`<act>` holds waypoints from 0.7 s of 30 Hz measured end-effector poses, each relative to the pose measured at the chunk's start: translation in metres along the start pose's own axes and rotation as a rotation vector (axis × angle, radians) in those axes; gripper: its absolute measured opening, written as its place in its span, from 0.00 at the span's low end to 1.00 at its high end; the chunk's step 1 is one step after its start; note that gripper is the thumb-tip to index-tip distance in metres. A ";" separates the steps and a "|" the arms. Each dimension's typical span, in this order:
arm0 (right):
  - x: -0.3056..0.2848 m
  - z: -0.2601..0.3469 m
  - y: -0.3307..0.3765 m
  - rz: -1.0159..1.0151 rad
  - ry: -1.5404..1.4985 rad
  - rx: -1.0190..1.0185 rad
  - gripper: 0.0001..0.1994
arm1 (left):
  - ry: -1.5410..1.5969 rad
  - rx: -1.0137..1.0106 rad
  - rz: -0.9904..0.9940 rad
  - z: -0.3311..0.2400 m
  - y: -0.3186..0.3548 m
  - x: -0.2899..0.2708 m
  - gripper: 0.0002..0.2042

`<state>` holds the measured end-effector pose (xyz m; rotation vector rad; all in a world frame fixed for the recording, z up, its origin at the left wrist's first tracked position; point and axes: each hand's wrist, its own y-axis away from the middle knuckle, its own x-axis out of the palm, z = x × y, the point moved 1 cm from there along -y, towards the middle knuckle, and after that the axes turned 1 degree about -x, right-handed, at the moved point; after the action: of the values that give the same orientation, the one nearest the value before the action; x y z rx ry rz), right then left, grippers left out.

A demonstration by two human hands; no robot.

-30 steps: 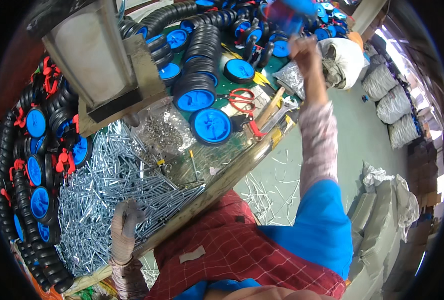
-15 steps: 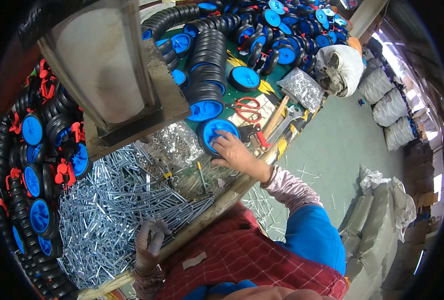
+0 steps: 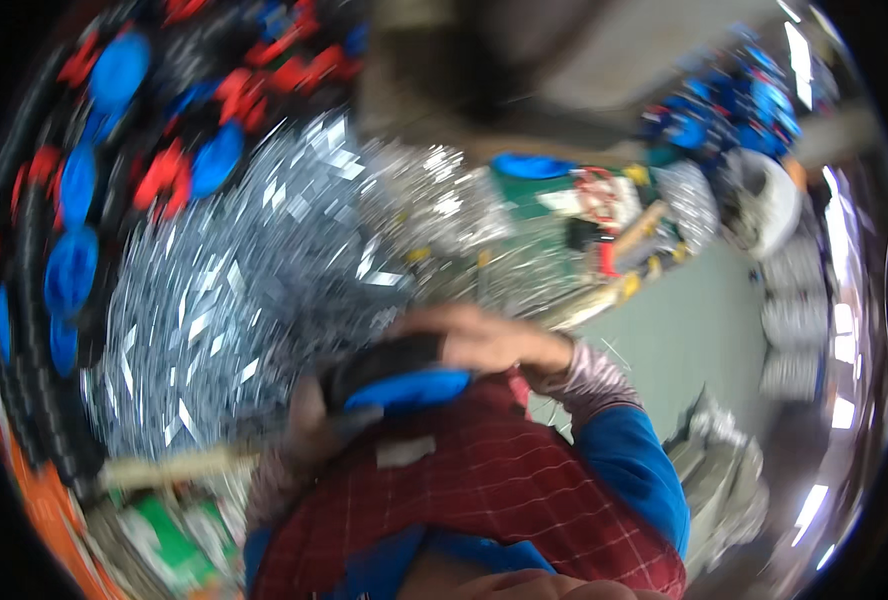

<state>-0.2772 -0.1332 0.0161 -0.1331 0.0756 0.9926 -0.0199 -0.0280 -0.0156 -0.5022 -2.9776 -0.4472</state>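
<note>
A black wheel with a blue hub [image 3: 394, 375] is held close against my red checked apron, tilted so that its blue side faces me. My right hand [image 3: 489, 340] is closed over its right edge. At the wheel's left side is my left hand [image 3: 309, 425], smeared by motion; its fingers do not show clearly. Just beyond the wheel lies a wide heap of long silvery bolts [image 3: 234, 290] on the bench.
Black and blue wheels [image 3: 74, 270] with red parts [image 3: 164, 180] line the far left. A clear bag of small metal pieces [image 3: 444, 200] lies beyond the bolts. Red-handled scissors [image 3: 599, 195] lie farther right, by a wooden handle [image 3: 639, 230]. White sacks [image 3: 794, 310] stand right.
My right hand has lifted the wheel off the bench and brought it to my apron, beside my left hand. The whole view has swung toward the left.
</note>
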 end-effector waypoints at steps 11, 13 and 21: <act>-0.009 -0.033 -0.122 -0.411 0.943 -0.072 0.07 | 0.516 0.450 -0.915 -0.005 0.064 -0.022 0.35; -0.001 -0.045 -0.141 -0.383 1.104 -0.161 0.07 | 0.552 0.450 -0.911 -0.007 0.064 -0.016 0.33; -0.018 -0.029 -0.131 -0.194 1.644 0.052 0.03 | 0.609 0.427 -0.803 -0.014 0.063 -0.006 0.31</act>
<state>-0.1771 -0.2233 -0.0004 -0.8637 1.5500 0.4582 0.0069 0.0230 0.0138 0.7518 -2.4232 0.0217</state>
